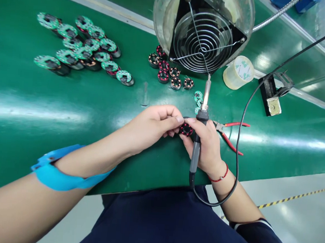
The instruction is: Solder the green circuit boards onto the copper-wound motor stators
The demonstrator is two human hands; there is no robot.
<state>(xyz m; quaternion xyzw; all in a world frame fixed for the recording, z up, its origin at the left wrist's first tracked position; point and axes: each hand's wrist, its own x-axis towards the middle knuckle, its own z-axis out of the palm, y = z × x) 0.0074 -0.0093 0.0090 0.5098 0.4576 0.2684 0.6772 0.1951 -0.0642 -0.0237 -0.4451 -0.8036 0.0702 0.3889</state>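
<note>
A small round motor stator [186, 129] with a black core and red windings sits between my two hands, just above the green bench. My left hand [159, 123] pinches at its left side, thumb and fingers closed; a thin wire there is too small to make out. With thumb and finger my right hand [208, 144] grips the stator's right side. The same hand also carries a soldering iron [195, 154], its tip pointing away from me toward the fan. Red-handled cutters [229, 134] lie beside my right hand, and small green circuit boards [198, 98] lie beyond it.
A fan with a wire guard [202, 47] stands at the back. Several loose stators [164, 66] lie before it; assembled pieces with green boards [84, 52] fill the left. A tape roll [238, 73] and an iron stand [274, 91] are right. The iron's cable [243, 119] loops over my right forearm.
</note>
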